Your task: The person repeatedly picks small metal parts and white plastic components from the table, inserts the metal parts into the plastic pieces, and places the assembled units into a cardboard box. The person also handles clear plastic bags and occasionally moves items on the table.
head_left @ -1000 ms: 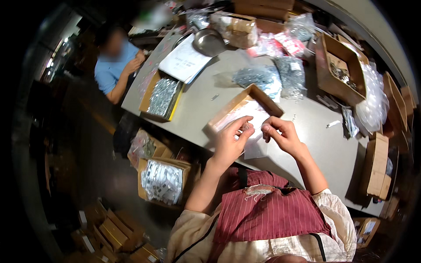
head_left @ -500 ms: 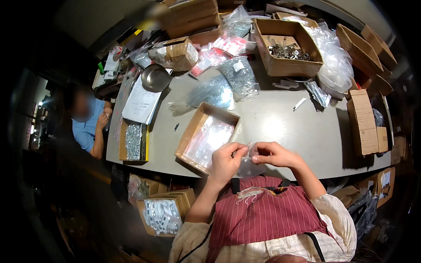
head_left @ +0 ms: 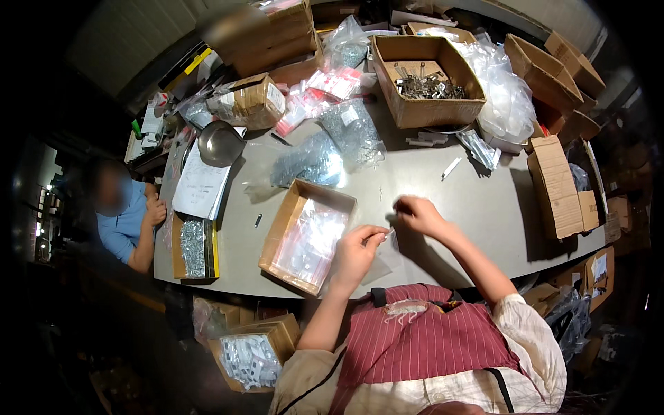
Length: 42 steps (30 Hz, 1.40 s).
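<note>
Seeing left hand pinch clear plastic bag; right hand: hold I can't tell; slack pinch could drop bag.

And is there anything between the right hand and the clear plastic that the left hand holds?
Nothing visible: only a small open gap separates the right hand from the clear plastic in the left hand. Whether the right hand holds anything is unclear.

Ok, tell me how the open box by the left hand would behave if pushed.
Low and wide, the open box would probably slide rather than tip. Its cardboard sides look fairly stiff. The plastic bags inside look thin and glossy, so they may shift.
</note>
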Tool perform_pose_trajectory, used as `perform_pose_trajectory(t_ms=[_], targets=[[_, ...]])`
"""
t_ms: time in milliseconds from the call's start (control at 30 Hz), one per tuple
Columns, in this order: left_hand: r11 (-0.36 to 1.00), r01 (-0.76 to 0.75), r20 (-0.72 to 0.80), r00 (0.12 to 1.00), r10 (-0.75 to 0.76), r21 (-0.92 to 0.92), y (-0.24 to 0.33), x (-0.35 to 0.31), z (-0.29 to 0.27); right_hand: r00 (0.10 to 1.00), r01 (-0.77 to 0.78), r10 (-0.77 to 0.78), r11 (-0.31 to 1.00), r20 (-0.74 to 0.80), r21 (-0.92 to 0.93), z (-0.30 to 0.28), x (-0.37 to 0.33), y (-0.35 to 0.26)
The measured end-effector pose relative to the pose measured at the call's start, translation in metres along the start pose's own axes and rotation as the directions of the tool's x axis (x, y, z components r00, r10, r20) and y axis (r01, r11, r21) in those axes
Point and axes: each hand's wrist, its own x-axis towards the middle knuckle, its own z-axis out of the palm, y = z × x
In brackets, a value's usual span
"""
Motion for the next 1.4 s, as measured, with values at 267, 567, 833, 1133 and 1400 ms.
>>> perform_pose_trajectory(t_ms=[267, 567, 833, 1133, 1400], targets=[[0.997, 0.038, -0.149, 0.988, -0.029, 0.061, -0.021, -0.003, 0.019, 0.961, 0.22, -0.275, 0.834, -0.035, -0.506, 0.021, 0.168, 0.04], [0.983, -0.005, -0.139, 0.99, 0.031, 0.185, -0.065, -0.029, 0.015, 0.958, 0.164, -0.221, 0.944, -0.18, -0.287, 0.009, 0.152, 0.022], [0.835, -0.24, -0.082, 0.944, 0.32, 0.495, -0.016, 0.018, 0.013, 0.98, -0.004, -0.084, 0.902, -0.183, -0.432, 0.027, 0.14, 0.03], [0.856, -0.192, -0.046, 0.969, 0.244, 0.481, -0.039, 0.021, 0.014, 0.992, 0.124, -0.119, 0.958, 0.037, -0.257, 0.003, 0.088, 0.009], [0.894, -0.137, 0.029, 0.99, 0.138, 0.427, -0.044, 0.02, 0.015, 0.968, 0.209, -0.209, 0.978, 0.136, 0.012, -0.028, -0.011, -0.058]])
